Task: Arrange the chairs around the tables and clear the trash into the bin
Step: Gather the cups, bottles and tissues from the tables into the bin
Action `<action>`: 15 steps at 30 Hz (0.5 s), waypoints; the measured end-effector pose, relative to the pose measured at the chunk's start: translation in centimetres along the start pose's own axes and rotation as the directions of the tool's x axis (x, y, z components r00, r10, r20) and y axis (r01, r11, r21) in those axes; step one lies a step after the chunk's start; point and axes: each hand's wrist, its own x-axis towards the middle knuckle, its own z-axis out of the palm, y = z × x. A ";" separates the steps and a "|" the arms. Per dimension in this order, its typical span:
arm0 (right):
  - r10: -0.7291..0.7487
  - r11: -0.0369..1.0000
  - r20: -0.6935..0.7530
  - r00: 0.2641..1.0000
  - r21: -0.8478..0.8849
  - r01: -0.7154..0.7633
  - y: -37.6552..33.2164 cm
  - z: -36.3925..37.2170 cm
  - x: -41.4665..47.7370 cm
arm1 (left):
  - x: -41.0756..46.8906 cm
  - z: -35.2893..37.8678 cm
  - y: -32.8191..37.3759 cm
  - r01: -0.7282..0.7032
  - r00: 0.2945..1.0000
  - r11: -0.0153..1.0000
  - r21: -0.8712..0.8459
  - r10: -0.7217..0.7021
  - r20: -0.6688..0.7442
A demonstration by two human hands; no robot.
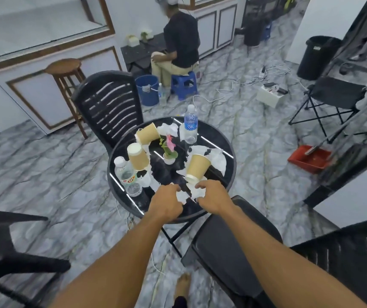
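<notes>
A round black table (218,138) carries three tan paper cups (197,167), two plastic bottles (190,124), crumpled white tissues (217,157) and a small potted flower (169,150). At its near edge my left hand (167,202) and my right hand (211,196) both pinch a crumpled white tissue (185,194) lying between them. A black slatted chair (109,105) stands behind the table on the left. Another black chair (233,238) stands close on my right. A black bin (316,57) stands far right.
A third black chair (4,241) is at lower left, a folding chair (331,96) and a red dustpan (309,158) at right. A person sits on a blue stool (183,84) beside a blue bucket (148,90). Cables and a white box (270,95) lie on the floor. A wooden stool (67,81) stands left.
</notes>
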 end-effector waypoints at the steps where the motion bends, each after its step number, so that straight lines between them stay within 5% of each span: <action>1: 0.012 1.000 -0.003 1.000 -0.012 -0.012 0.0 0.1 1.1 | 1.1 0.1 -0.7 0.016 1.000 1.000 -0.002 -0.016 0.021; 9: 0.044 0.987 -0.133 0.990 -0.149 -0.064 0.3 1.5 9.9 | 9.9 0.2 -3.2 -0.008 1.000 1.000 -0.029 0.008 0.028; 15: -0.036 0.930 -0.174 0.984 -0.367 -0.031 -0.8 1.7 13.5 | 10.6 -4.9 -2.5 -0.273 0.917 0.952 0.136 0.301 -0.261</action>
